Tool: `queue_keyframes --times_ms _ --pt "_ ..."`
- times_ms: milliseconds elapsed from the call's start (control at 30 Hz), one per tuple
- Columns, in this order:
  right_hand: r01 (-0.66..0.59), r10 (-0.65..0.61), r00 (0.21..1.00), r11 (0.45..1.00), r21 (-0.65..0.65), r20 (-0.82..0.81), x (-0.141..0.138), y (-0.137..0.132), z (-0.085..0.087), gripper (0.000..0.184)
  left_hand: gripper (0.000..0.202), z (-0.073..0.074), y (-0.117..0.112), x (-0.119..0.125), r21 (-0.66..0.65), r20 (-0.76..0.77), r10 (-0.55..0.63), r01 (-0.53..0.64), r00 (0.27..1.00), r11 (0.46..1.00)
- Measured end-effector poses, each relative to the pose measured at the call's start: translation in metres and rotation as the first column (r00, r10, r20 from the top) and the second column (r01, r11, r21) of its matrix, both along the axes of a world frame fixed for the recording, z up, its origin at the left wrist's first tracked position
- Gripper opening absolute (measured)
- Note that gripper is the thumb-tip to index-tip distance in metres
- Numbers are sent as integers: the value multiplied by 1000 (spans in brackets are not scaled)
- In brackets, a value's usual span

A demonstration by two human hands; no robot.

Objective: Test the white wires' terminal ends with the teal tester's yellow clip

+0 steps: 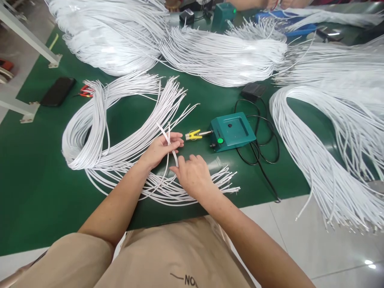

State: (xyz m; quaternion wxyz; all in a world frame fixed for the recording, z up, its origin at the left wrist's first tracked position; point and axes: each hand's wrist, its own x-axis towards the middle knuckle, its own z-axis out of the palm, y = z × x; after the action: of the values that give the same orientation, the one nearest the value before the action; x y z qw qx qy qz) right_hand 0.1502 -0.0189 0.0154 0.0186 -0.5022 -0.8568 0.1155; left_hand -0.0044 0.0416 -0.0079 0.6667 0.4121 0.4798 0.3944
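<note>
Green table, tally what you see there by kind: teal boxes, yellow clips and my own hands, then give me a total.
Teal boxes: 2, one near, one far
Yellow clip: 1
Your left hand and right hand: 2
Total: 5

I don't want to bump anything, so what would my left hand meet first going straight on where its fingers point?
Your left hand would likely meet the yellow clip first, just before the green box; height is hard to judge, so it might pass above.
</note>
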Motion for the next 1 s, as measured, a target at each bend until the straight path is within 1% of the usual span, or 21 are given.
queue_keyframes --times_ms 33,67,100,133,200,267,300,367,467,533,600,633,733,767,800,900,1000 --pt "52 -50 999 993 -108 23 3 -1 3 44 42 1 0 0 -11 0 -5 5 1000 1000" --pt "93 -88 995 973 -212 36 5 0 6 47 41 1 -1 -1 -15 -3 -14 14 1000 1000" --pt "126 -124 992 948 -293 26 7 2 9 46 39 1 -2 -1 -10 -4 -31 31 1000 999" --pt "149 -164 986 926 -346 -15 8 5 12 43 38 2 -3 0 2 0 -55 55 998 998" --pt "181 -264 948 907 -380 -179 9 13 13 31 38 4 -4 0 33 19 -115 114 993 993" --pt "214 -363 865 891 -401 -346 9 21 10 22 41 6 -5 0 54 38 -162 160 986 986" --pt "221 -402 824 877 -427 -399 8 25 8 21 43 7 -5 -1 58 42 -168 166 985 984" --pt "226 -467 761 841 -491 -451 8 27 3 24 46 10 -3 -4 47 49 -128 126 991 991" --pt "240 -548 684 792 -561 -481 9 22 -2 26 46 12 1 -10 10 67 27 -28 997 1000" --pt "250 -577 654 775 -580 -489 10 15 -2 26 43 13 3 -11 -14 70 90 -90 993 996" --pt "256 -582 653 772 -581 -485 10 10 -1 25 40 13 3 -8 -26 73 121 -119 990 993" --pt "253 -572 665 778 -575 -480 10 8 0 25 40 12 2 -6 -29 80 140 -138 987 990" --pt "211 -498 740 810 -546 -452 12 13 8 29 41 12 -1 3 -27 116 206 -205 972 978" --pt "206 -481 746 825 -526 -462 13 17 12 29 42 11 -2 5 -21 129 214 -213 968 977" --pt "209 -475 733 839 -503 -487 14 23 15 29 44 11 -3 7 -11 140 209 -210 968 978" --pt "275 -511 606 853 -443 -609 13 40 24 22 46 10 -6 12 39 163 190 -199 968 979" --pt "268 -519 530 853 -449 -671 7 56 25 19 45 9 -8 14 83 164 189 -205 968 975"
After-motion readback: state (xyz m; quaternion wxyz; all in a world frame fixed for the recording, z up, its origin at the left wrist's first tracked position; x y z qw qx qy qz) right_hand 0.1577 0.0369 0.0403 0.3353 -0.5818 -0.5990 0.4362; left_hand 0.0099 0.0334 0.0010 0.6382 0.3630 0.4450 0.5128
